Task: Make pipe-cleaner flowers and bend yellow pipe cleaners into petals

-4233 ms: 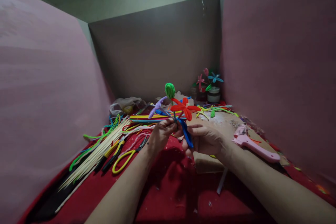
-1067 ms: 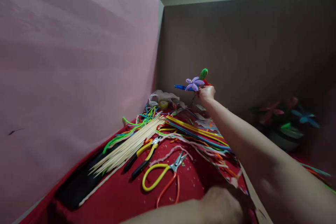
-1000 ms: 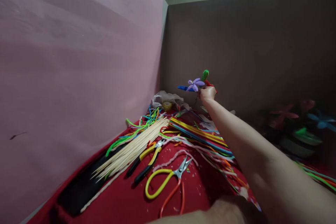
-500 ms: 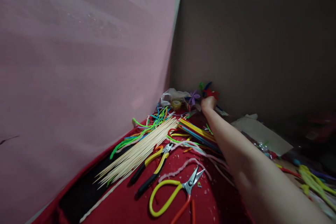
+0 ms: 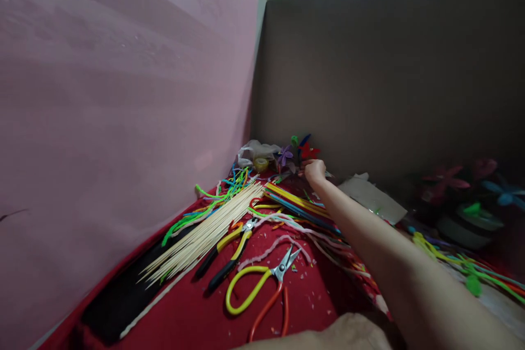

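Note:
My right hand [image 5: 315, 170] reaches far forward to the back of the red cloth, just below a red flower [image 5: 309, 151] with a blue piece beside it. Its fingers are curled together, and whatever is in them is too small to make out. A purple flower [image 5: 284, 156] stands to its left. My left hand [image 5: 355, 332] shows only its back at the bottom edge, its fingers hidden. Closest to it lie scissors [image 5: 282, 268] with one yellow and one red handle, blades slightly apart. Yellow-and-black pliers [image 5: 233, 249] rest farther left.
Wooden skewers [image 5: 209, 229] lie fanned at left beside green fuzzy stems [image 5: 184, 229]. Yellow and blue stems [image 5: 293, 199] are bundled at centre. A tape roll [image 5: 261, 164] and a clear bag [image 5: 256, 150] sit by the wall corner. More flowers [image 5: 447, 178] stand at right.
The view has turned slightly right. My right hand has drawn back a little from the red flower, and my left hand has come into view at the bottom. The flower stays in place.

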